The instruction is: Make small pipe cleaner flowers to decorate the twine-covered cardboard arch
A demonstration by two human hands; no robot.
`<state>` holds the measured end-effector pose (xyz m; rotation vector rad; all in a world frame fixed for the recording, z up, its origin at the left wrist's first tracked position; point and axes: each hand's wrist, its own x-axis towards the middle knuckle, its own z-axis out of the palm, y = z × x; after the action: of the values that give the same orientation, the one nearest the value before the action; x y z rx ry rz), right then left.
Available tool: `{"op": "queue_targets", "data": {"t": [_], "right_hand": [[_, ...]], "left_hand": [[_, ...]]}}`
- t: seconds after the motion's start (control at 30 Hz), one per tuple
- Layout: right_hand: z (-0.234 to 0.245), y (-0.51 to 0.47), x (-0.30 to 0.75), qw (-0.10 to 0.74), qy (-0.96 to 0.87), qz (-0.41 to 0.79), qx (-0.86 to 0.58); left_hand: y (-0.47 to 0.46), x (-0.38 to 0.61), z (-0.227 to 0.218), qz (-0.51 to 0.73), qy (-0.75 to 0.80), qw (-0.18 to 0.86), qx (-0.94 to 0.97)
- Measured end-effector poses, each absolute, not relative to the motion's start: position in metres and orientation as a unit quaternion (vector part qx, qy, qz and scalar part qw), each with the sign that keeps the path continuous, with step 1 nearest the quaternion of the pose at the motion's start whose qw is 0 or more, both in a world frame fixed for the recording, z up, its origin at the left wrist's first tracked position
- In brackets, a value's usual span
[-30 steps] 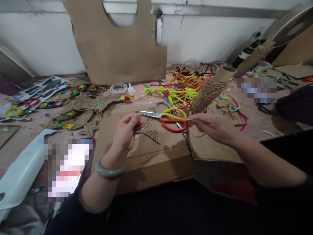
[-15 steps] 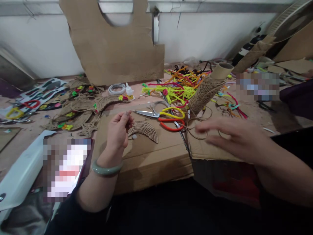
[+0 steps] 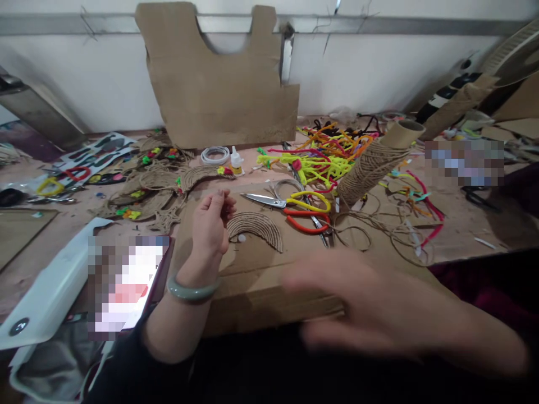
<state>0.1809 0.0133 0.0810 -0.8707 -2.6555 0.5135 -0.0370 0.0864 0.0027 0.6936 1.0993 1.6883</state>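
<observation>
My left hand (image 3: 210, 221) is closed in a pinch over the left part of the cardboard; whatever is between its fingertips is too small to make out. Beside it lies an arc of coiled jute cord (image 3: 256, 225), with a small pale round piece (image 3: 241, 238) under its curve. My right hand (image 3: 349, 303) is blurred above the front edge of the cardboard, thumb and fingers apart, nothing visible between them. Scissors (image 3: 290, 206) with one yellow and one orange handle lie beyond the arc. Behind them, a cone of jute twine (image 3: 373, 168) leans, its loose twine (image 3: 357, 224) trailing in loops.
A glue bottle (image 3: 236, 163) and a white coil (image 3: 215, 155) stand near the upright cardboard sheet (image 3: 227, 95). Bright pipe cleaners (image 3: 324, 163) heap behind the scissors. Finished jute pieces (image 3: 147, 191) pile at left, above a lit phone (image 3: 135, 286) and a white case (image 3: 50, 292).
My right hand has swept left and toward me, away from the twine loops. My left hand keeps its pinch. The whole view has shifted slightly.
</observation>
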Motion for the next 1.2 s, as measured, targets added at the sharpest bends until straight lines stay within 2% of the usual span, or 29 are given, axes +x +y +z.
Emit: {"op": "queue_targets", "data": {"t": [0.1,0.2,0.33,0.43,0.57,0.77,0.83,0.97,1.03,1.13,1.2], "right_hand": [[0.049,0.05,0.147,0.102,-0.915,0.081,-0.382],[0.018,0.076,0.126,0.046,-0.902,0.037,-0.428],[0.01,0.091,0.112,-0.008,-0.896,0.025,-0.443],[0.013,0.099,0.106,-0.011,-0.89,0.048,-0.454],[0.011,0.109,0.107,0.02,-0.88,0.073,-0.469],[0.021,0.114,0.142,0.102,-0.863,0.015,-0.494],[0.026,0.111,0.154,0.141,-0.866,-0.01,-0.479],[0.027,0.104,0.166,0.183,-0.881,-0.039,-0.434],[0.023,0.104,0.168,0.207,-0.886,-0.023,-0.414],[0.016,0.11,0.17,0.277,-0.861,0.082,-0.418],[0.01,0.117,0.174,0.327,-0.807,0.231,-0.433]], "left_hand": [[0.087,-0.039,0.004,0.707,0.45,0.46,0.293],[0.086,-0.039,0.005,0.714,0.451,0.444,0.3],[0.084,-0.038,0.007,0.72,0.441,0.433,0.315],[0.083,-0.037,0.007,0.716,0.435,0.441,0.322],[0.08,-0.038,0.007,0.713,0.444,0.424,0.338],[0.082,-0.04,0.006,0.733,0.482,0.291,0.381],[0.084,-0.04,0.004,0.705,0.488,0.345,0.383],[0.085,-0.037,0.003,0.569,0.485,0.543,0.382],[0.084,-0.036,0.003,0.517,0.472,0.588,0.406],[0.083,-0.036,0.003,0.502,0.457,0.613,0.405],[0.084,-0.037,0.003,0.518,0.455,0.613,0.385]]}}
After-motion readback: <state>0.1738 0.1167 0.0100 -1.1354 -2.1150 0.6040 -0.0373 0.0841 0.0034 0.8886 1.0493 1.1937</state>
